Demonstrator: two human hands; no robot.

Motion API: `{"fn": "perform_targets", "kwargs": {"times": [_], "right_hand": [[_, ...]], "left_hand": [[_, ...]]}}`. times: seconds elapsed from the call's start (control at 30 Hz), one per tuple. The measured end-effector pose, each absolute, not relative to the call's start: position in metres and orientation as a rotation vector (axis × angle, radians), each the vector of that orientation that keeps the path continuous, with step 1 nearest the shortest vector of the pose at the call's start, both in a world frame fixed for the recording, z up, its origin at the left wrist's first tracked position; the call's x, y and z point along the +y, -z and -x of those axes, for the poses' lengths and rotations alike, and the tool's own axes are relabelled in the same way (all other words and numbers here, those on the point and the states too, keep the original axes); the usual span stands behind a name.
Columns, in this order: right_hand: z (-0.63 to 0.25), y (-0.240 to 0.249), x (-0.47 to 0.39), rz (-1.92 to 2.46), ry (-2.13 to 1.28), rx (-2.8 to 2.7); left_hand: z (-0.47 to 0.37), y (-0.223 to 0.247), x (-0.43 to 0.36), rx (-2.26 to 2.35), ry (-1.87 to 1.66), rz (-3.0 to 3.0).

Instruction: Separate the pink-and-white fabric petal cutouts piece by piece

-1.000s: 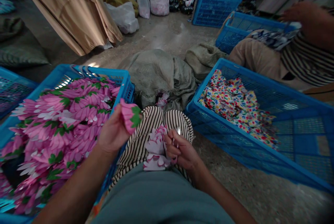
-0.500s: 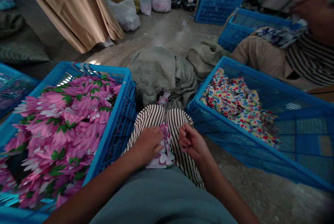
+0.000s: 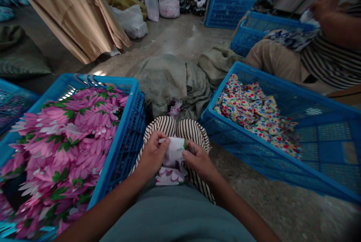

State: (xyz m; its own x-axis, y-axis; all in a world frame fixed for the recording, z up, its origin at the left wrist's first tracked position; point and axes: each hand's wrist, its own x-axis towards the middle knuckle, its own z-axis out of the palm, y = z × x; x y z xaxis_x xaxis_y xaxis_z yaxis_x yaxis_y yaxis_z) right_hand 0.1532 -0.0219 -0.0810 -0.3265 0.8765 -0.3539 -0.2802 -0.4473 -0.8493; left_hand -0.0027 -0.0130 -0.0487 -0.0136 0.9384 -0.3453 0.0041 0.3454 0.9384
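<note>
Between my hands, just above my lap, is a small white fabric piece point(image 3: 175, 149) with a green edge at its right. My left hand point(image 3: 154, 152) pinches its left side between thumb and fingers. At the other side, my right hand point(image 3: 199, 159) has its thumb and fingers closed on the edge near the green part. More pink-and-white petal-shaped fabric pieces point(image 3: 170, 176) lie on my lap below, over the striped trousers point(image 3: 161, 124). To my left, a blue crate point(image 3: 135, 88) is heaped with pink petal pieces point(image 3: 73, 136) that have green parts.
A blue crate point(image 3: 282, 165) on my right holds colourful patterned fabric pieces point(image 3: 254, 110). Grey-green sacking point(image 3: 163, 76) lies ahead of my knees. A seated person point(image 3: 324, 57) is at the right, behind that crate. A tan cloth-draped object point(image 3: 73, 12) stands at the far left.
Both hands have come together over my lap and now hold a white fabric piece between them. Before, the left hand rested on the lap pieces and the right was raised apart.
</note>
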Motion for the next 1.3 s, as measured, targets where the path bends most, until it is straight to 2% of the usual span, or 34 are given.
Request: {"fn": "perform_targets", "kwargs": {"times": [0.17, 0.27, 0.43, 0.53, 0.73, 0.9, 1.3], "right_hand": [[-0.154, 0.084, -0.021, 1.143, -1.839, -0.747], [-0.156, 0.080, -0.020, 1.161, -1.830, -0.864], [-0.158, 0.065, -0.016, 1.164, -1.786, -1.200], [-0.163, 0.062, -0.013, 1.208, -1.780, -1.142], [-0.172, 0.066, -0.012, 1.190, -1.792, -0.852], [-0.176, 0.071, -0.010, 1.077, -1.661, -0.634], [-0.169, 0.078, -0.026, 1.128, -1.510, -1.053]], "left_hand": [[0.002, 0.053, -0.015, 1.175, -0.987, -0.659], [0.009, 0.049, -0.011, 1.175, -0.960, -0.735], [0.013, 0.040, -0.004, 1.062, -0.647, -1.083], [0.009, 0.042, -0.004, 1.022, -0.561, -1.040], [-0.003, 0.047, -0.011, 1.009, -0.694, -0.717], [-0.008, 0.040, -0.009, 0.952, -0.863, -0.411], [-0.012, 0.045, -0.004, 0.894, -0.953, 0.008]]}}
